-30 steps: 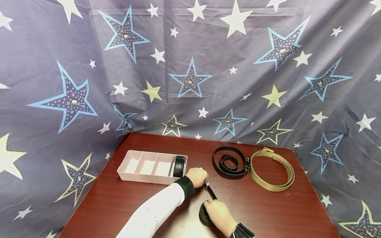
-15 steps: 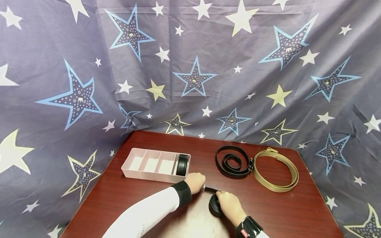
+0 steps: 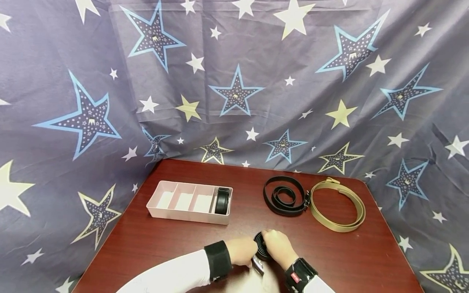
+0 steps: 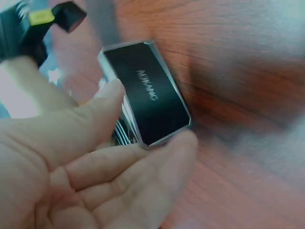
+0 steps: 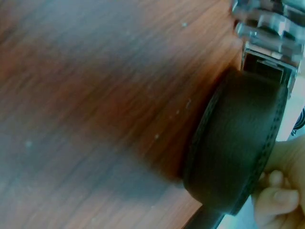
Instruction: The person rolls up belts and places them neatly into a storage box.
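Near the table's front, both hands meet at a black belt (image 3: 262, 249) wound into a tight coil. My left hand (image 3: 242, 251) pinches its buckle end; in the left wrist view the buckle (image 4: 150, 93) shows a black lettered face with a silver frame, its edges between thumb and fingertips. On the coil's right side, my right hand (image 3: 279, 247) grips the windings, with most fingertips hidden in the head view. The right wrist view shows the coil's broad outer face (image 5: 233, 143) on edge close over the wood, with shiny metal at its upper end.
A pink tray (image 3: 187, 217) with several compartments stands at the left, a rolled black belt (image 3: 222, 201) in its right one. Toward the back right lie a loosely coiled black belt (image 3: 269, 203) and a tan belt (image 3: 357, 219). A starry cloth (image 3: 234, 138) hangs behind.
The free strip between my hands has been wound in. My left hand has come nearer to me, bringing the buckle against the coil, while my right hand has shifted slightly away from me.
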A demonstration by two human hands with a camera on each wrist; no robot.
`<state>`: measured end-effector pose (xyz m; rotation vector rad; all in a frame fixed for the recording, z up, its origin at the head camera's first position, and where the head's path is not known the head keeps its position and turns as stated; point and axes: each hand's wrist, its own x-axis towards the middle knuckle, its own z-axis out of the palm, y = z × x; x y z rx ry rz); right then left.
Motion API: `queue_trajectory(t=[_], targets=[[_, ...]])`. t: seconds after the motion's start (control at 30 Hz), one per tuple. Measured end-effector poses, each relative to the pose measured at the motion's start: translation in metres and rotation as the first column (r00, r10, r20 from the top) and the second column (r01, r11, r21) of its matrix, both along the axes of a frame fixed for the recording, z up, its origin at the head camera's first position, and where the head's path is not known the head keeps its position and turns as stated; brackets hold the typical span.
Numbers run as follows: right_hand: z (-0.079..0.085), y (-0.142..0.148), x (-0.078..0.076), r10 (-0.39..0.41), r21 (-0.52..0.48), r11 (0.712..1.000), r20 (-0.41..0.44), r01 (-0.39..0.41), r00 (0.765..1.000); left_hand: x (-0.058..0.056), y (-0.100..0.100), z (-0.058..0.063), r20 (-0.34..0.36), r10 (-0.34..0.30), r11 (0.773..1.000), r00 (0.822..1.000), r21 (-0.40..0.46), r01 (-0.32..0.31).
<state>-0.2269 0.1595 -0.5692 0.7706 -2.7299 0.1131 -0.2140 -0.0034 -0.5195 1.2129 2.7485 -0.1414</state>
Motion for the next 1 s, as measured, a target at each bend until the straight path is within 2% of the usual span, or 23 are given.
queue_trajectory(t=[0.03, 0.07, 0.13, 0.17, 0.23, 0.3, 0.37, 0.4, 0.43, 0.47, 0.5, 0.53, 0.57, 0.6, 0.63, 0.7, 0.77, 0.83, 0.9, 0.93, 0.97, 1.0], targets=[[0.000, 0.000, -0.001, 0.003, -0.001, 1.000, -0.007, -0.003, 1.000, 0.000, 0.004, -0.002, -0.073, -0.037, 0.999, 0.997, -0.030, 0.035], [-0.001, 0.000, -0.002, 0.006, -0.002, 1.000, -0.013, -0.006, 1.000, -0.002, 0.007, -0.005, -0.152, -0.071, 0.996, 0.986, -0.056, 0.063], [-0.001, -0.001, -0.002, 0.009, -0.003, 1.000, -0.019, -0.009, 1.000, -0.008, 0.012, -0.014, -0.273, -0.115, 0.992, 0.955, -0.085, 0.095], [-0.001, -0.001, -0.003, 0.016, -0.009, 1.000, -0.016, -0.016, 1.000, -0.012, 0.013, -0.020, -0.306, -0.127, 0.991, 0.944, -0.085, 0.106], [-0.001, -0.001, -0.004, 0.038, -0.026, 0.999, 0.002, -0.038, 0.999, -0.019, 0.014, -0.031, -0.303, -0.132, 0.991, 0.944, -0.050, 0.123], [0.003, 0.001, -0.005, 0.072, -0.056, 0.996, 0.056, -0.069, 0.996, -0.024, 0.012, -0.040, -0.247, -0.106, 0.994, 0.963, 0.006, 0.111], [0.010, 0.005, -0.007, 0.120, -0.104, 0.989, 0.168, -0.103, 0.978, -0.027, 0.011, -0.045, -0.183, -0.073, 0.994, 0.980, 0.065, 0.087], [0.015, 0.008, -0.008, 0.141, -0.133, 0.985, 0.254, -0.110, 0.957, -0.028, 0.011, -0.046, -0.163, -0.059, 0.993, 0.985, 0.089, 0.074], [0.021, 0.012, -0.008, 0.161, -0.164, 0.981, 0.353, -0.108, 0.922, -0.029, 0.010, -0.048, -0.140, -0.043, 0.992, 0.989, 0.114, 0.059], [0.027, 0.016, -0.009, 0.179, -0.191, 0.976, 0.450, -0.101, 0.875, -0.029, 0.011, -0.048, -0.117, -0.024, 0.989, 0.993, 0.140, 0.040], [0.032, 0.020, -0.010, 0.188, -0.213, 0.974, 0.544, -0.083, 0.818, -0.029, 0.011, -0.049, -0.093, -0.003, 0.986, 0.996, 0.164, 0.018], [0.036, 0.023, -0.010, 0.191, -0.227, 0.972, 0.621, -0.059, 0.760, -0.029, 0.011, -0.050, -0.066, 0.020, 0.982, 0.998, 0.189, -0.007], [0.039, 0.025, -0.010, 0.192, -0.235, 0.971, 0.673, -0.041, 0.715, -0.028, 0.011, -0.050, -0.043, 0.041, 0.978, 0.998, 0.205, -0.031], [0.041, 0.026, -0.009, 0.194, -0.235, 0.971, 0.704, -0.032, 0.683, -0.028, 0.011, -0.050, -0.023, 0.059, 0.974, 0.998, 0.219, -0.053], [0.041, 0.027, -0.008, 0.195, -0.232, 0.972, 0.711, -0.037, 0.676, -0.027, 0.011, -0.050, -0.004, 0.069, 0.970, 0.998, 0.234, -0.066], [0.038, 0.025, -0.005, 0.190, -0.213, 0.975, 0.686, -0.056, 0.703, -0.027, 0.010, -0.048, 0.059, 0.058, 0.960, 0.997, 0.271, -0.072], [0.033, 0.022, -0.002, 0.179, -0.190, 0.979, 0.631, -0.073, 0.755, -0.029, 0.007, -0.046, 0.154, 0.014, 0.945, 0.988, 0.320, -0.063], [0.029, 0.019, 0.000, 0.157, -0.170, 0.983, 0.597, -0.068, 0.787, -0.034, 0.003, -0.044, 0.278, -0.028, 0.918, 0.960, 0.387, -0.085], [0.028, 0.018, 0.002, 0.144, -0.168, 0.984, 0.586, -0.054, 0.797, -0.038, -0.001, -0.043, 0.415, -0.035, 0.879, 0.909, 0.445, -0.170], [0.028, 0.017, 0.003, 0.148, -0.178, 0.983, 0.581, -0.053, 0.801, -0.039, -0.002, -0.042, 0.455, -0.026, 0.858, 0.890, 0.467, -0.214], [0.028, 0.017, 0.003, 0.150, -0.183, 0.982, 0.580, -0.052, 0.801, -0.040, -0.003, -0.041, 0.469, -0.003, 0.839, 0.883, 0.481, -0.252], [0.029, 0.016, 0.003, 0.154, -0.192, 0.980, 0.582, -0.050, 0.799, -0.040, -0.002, -0.041, 0.459, 0.027, 0.827, 0.888, 0.489, -0.278]])
